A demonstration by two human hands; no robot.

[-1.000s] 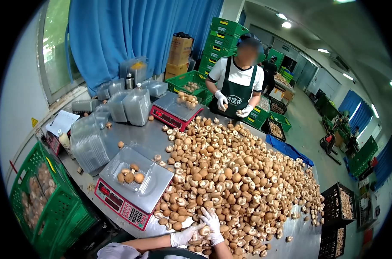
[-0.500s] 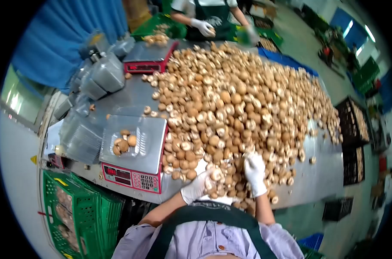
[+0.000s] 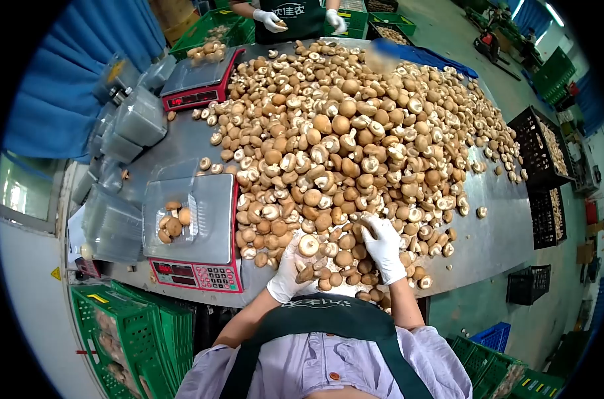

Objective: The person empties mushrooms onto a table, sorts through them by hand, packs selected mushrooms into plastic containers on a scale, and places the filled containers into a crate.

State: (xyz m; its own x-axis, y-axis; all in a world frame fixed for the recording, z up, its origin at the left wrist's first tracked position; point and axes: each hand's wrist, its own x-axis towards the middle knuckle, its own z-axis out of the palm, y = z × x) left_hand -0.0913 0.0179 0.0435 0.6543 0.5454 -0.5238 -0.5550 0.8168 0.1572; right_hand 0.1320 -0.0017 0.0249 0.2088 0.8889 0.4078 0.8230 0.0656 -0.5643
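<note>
My left hand, in a white glove, is cupped around a few brown shiitake mushrooms; one mushroom shows its pale underside at the fingertips. On the near edge of the big mushroom pile, my right hand, also gloved, rests with fingers spread and slightly bent, touching mushrooms. Between both hands lie several loose mushrooms. To the left, a clear plastic tray with several mushrooms in it sits on a red-trimmed digital scale.
A second scale stands farther back, beside stacked clear plastic boxes. Green crates stand at the left below the metal table; black crates are at the right. Across the table is a co-worker with gloved hands.
The view has shifted and sharpened. My left hand has turned more upright around its mushrooms. My right hand's fingers have spread at the pile. The co-worker's hands have moved.
</note>
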